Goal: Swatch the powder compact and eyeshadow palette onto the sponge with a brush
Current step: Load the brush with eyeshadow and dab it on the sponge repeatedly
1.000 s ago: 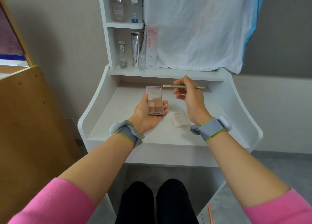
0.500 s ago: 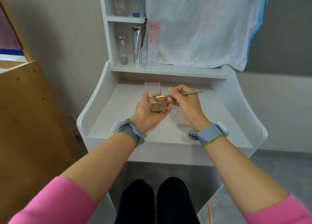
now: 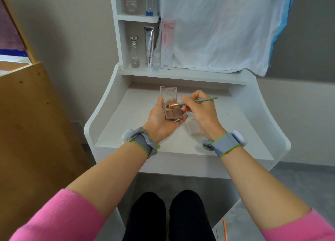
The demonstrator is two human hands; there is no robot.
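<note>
My left hand [image 3: 159, 120] cradles an open eyeshadow palette [image 3: 172, 112] with brown pans and a clear lid tilted up behind. My right hand [image 3: 200, 112] pinches a thin green-handled brush [image 3: 197, 101] with a gold ferrule. The brush tip rests on the palette's upper left pan. A pale square sponge [image 3: 193, 129] lies on the white desk [image 3: 137, 132], partly hidden under my right hand. I do not see a powder compact.
Behind the desk a white shelf unit [image 3: 137, 19] holds bottles, a silver tube [image 3: 149, 43] and a pink box [image 3: 167, 43]. A white cloth [image 3: 221, 28] hangs over the back. A wooden panel [image 3: 32, 122] stands on the left. The desk has raised curved sides.
My right hand came down and left, bringing the brush tip from above the palette onto its upper left pan. My left hand kept the palette steady, slightly higher toward the brush.
</note>
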